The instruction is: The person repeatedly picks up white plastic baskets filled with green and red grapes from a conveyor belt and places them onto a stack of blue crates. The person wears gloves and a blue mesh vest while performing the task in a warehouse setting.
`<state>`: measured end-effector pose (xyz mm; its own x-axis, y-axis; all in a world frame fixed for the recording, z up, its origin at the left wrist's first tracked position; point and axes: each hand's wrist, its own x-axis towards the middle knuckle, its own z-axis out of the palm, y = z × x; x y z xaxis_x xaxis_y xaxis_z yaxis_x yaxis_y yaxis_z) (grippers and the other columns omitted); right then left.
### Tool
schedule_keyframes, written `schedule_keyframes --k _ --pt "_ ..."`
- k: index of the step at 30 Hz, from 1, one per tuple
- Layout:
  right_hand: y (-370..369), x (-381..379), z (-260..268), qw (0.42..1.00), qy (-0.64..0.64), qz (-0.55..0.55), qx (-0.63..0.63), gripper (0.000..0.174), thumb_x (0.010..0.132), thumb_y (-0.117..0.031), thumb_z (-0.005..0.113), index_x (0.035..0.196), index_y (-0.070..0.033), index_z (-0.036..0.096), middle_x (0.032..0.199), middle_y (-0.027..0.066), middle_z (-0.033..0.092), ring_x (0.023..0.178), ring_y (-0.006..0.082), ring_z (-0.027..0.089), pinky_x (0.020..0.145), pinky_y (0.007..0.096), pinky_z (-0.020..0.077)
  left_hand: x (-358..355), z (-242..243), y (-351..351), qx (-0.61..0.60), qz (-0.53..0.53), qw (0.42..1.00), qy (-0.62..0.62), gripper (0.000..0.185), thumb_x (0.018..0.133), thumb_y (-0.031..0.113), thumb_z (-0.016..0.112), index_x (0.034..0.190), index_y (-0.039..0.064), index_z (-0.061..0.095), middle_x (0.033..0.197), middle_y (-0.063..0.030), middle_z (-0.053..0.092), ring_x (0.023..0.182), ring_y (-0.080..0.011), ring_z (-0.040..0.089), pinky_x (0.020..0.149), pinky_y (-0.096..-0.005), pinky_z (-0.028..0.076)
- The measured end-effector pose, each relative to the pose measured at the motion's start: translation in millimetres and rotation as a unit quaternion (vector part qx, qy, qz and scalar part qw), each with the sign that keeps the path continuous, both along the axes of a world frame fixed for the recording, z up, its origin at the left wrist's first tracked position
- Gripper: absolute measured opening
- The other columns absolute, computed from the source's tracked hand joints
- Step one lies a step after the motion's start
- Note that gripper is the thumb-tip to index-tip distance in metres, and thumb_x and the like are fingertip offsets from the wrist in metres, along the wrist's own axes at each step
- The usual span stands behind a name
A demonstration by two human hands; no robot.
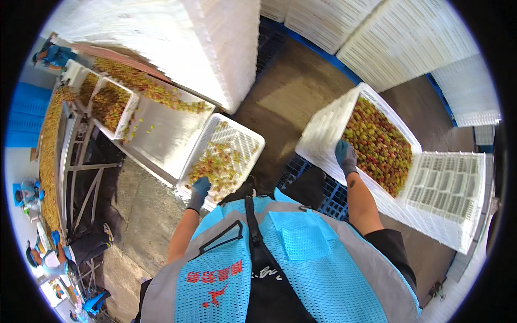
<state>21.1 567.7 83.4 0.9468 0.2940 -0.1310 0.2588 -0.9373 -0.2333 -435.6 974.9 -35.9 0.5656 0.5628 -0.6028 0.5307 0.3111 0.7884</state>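
Note:
My left hand, in a blue-and-grey work glove, is at the near rim of a white perforated plastic crate; its fingertips are hidden from view. A thin layer of red and green grapes lies in that crate, which stands at the end of a metal table. My right hand, gloved alike, grips the near rim of another white crate, its fingers bent over the edge. This crate is full of loose grapes and tops a stack on a blue pallet.
More grapes and grape-filled crates lie along the metal table. A conveyor carries grapes at the left, with several people beyond it. White crate stacks stand behind; another adjoins the full crate at the right.

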Motion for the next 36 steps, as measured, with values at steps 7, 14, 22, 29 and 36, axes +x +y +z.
schedule_keyframes --k 7,14,22,29,36 --pt "2 -3 0 0.999 -0.001 -0.012 0.036 0.039 0.097 -0.036 0.042 0.092 -0.006 0.067 0.098 0.0242 0.065 0.094 0.0460 0.060 0.078 0.0546 0.0474 -1 29 9 -0.067 0.068 0.992 0.080 0.028 0.092 0.041 0.059 0.097 0.013 0.061 0.076 0.0031 0.059 0.063 -0.0080 0.053 0.051 -0.0263 0.039" --pt "5 -9 2 0.998 -0.043 -0.012 0.032 0.045 0.098 -0.036 0.038 0.091 -0.003 0.067 0.095 0.0247 0.066 0.090 0.0456 0.061 0.077 0.0533 0.0478 4 46 11 -0.013 0.117 0.988 0.102 0.035 0.085 0.032 0.058 0.095 0.000 0.068 0.082 -0.0058 0.067 0.072 -0.0156 0.059 0.071 -0.0314 0.048" --pt "12 -16 14 0.998 -0.043 -0.028 0.024 0.047 0.097 -0.038 0.039 0.087 -0.002 0.067 0.090 0.0241 0.066 0.086 0.0463 0.061 0.073 0.0544 0.0473 1 30 10 0.006 0.041 0.994 0.106 0.039 0.088 0.042 0.057 0.097 0.006 0.066 0.084 -0.0041 0.066 0.073 -0.0142 0.058 0.060 -0.0322 0.045" --pt "11 -19 9 0.996 -0.087 -0.023 0.019 0.046 0.097 -0.038 0.040 0.084 -0.002 0.067 0.087 0.0253 0.066 0.085 0.0456 0.062 0.073 0.0547 0.0482 3 21 17 0.015 0.023 0.988 0.151 0.042 0.089 0.043 0.058 0.108 0.007 0.068 0.086 -0.0048 0.067 0.073 -0.0151 0.059 0.062 -0.0322 0.045" --pt "1 -14 -12 0.989 -0.147 0.000 0.029 0.040 0.097 -0.035 0.042 0.087 -0.004 0.065 0.087 0.0226 0.066 0.082 0.0441 0.063 0.070 0.0542 0.0483 -4 5 11 -0.003 0.044 0.994 0.103 0.038 0.090 0.039 0.060 0.104 0.005 0.068 0.084 -0.0042 0.067 0.072 -0.0128 0.059 0.061 -0.0298 0.046"
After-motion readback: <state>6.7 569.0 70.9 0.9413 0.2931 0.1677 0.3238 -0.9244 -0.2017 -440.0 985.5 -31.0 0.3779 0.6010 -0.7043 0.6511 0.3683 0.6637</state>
